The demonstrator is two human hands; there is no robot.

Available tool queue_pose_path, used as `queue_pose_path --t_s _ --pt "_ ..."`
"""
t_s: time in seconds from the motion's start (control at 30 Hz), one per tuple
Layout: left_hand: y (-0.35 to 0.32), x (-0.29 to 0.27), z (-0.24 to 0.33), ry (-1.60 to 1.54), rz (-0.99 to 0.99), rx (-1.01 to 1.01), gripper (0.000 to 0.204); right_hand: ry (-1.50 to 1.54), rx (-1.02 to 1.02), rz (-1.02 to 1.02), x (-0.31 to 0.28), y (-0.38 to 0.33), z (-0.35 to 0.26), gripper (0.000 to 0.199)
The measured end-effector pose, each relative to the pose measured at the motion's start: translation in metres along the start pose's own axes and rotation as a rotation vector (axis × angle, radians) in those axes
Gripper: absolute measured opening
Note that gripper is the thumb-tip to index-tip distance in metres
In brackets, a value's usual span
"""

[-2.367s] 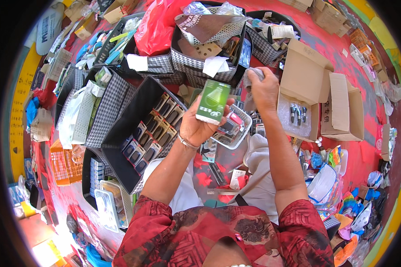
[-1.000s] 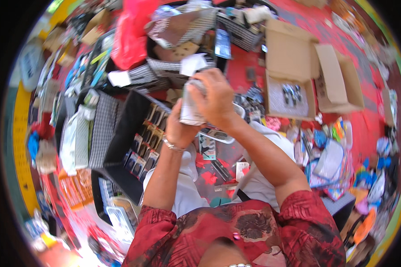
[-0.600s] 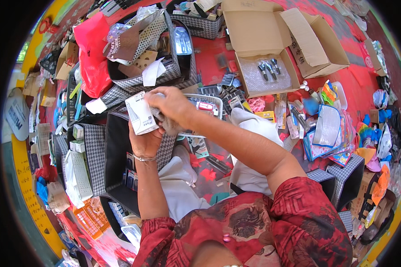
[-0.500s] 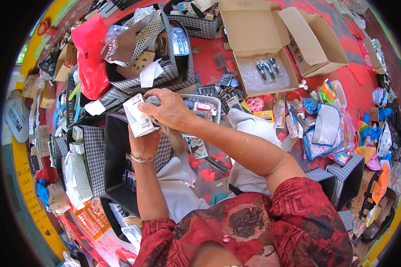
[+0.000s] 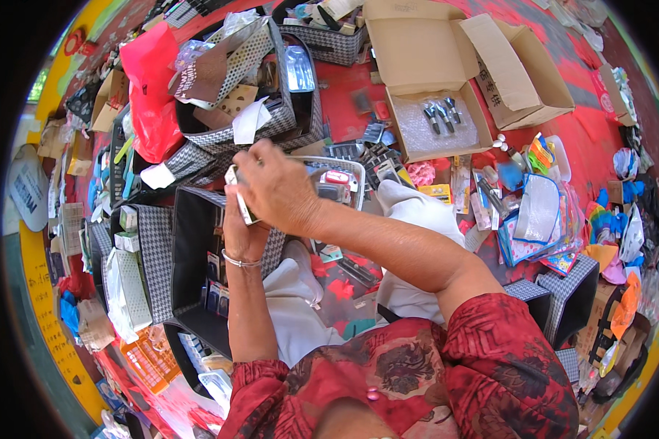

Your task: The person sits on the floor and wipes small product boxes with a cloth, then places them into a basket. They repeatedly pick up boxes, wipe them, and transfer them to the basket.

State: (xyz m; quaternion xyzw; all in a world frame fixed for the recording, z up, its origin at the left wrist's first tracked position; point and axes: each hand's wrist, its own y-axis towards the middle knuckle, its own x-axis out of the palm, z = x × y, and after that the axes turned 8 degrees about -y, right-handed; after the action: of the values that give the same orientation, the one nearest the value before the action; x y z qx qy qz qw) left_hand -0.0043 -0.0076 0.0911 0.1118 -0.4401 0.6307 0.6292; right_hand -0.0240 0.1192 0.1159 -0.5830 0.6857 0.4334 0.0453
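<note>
**Both hands close on a small white packet above the checked bins**

The right hand (image 5: 277, 189) lies curled over the top of a small flat white packet (image 5: 236, 196), its fingers wrapped round the upper edge, while the left hand (image 5: 240, 233) grips the same packet from below, a thin silver bangle (image 5: 240, 261) sitting on that wrist. Only a narrow strip of the packet shows between the two hands, so its face cannot be read out. Both hands are clenched on it, pressed close against one another.

The packet is held in the air just above the black fabric bin with houndstooth-checked sides (image 5: 190, 256), which holds rows of small carded goods. Just beyond the hands stands a clear plastic tray (image 5: 344, 175) of mixed small items. Further up sits a second checked fabric bin (image 5: 271, 95) stuffed with paper and card, with a red plastic bag (image 5: 150, 95) beside it on the left. To the upper right an open brown cardboard box (image 5: 432, 73) holds a few dark clips on bubble wrap. The person sits on a red patterned mat (image 5: 578, 139), in white trousers (image 5: 417, 219) and a red patterned shirt (image 5: 505, 366).
</note>
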Motion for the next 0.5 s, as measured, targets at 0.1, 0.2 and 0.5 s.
queue_pose_path --t_s 0.1,0.2,0.5 --pt "-0.01 0.003 0.0 -0.185 -0.204 -0.179 0.051 -0.148 0.109 0.153 -0.003 0.015 0.026 0.028" --pt "-0.014 0.001 0.006 -0.513 -0.476 -0.304 0.068 -0.452 0.033 0.076 -0.007 0.032 0.061 0.023" --pt "0.0 -0.022 0.021 -0.598 -0.259 0.068 0.052 0.44 0.557 -0.512 -0.006 0.018 0.022 0.035"
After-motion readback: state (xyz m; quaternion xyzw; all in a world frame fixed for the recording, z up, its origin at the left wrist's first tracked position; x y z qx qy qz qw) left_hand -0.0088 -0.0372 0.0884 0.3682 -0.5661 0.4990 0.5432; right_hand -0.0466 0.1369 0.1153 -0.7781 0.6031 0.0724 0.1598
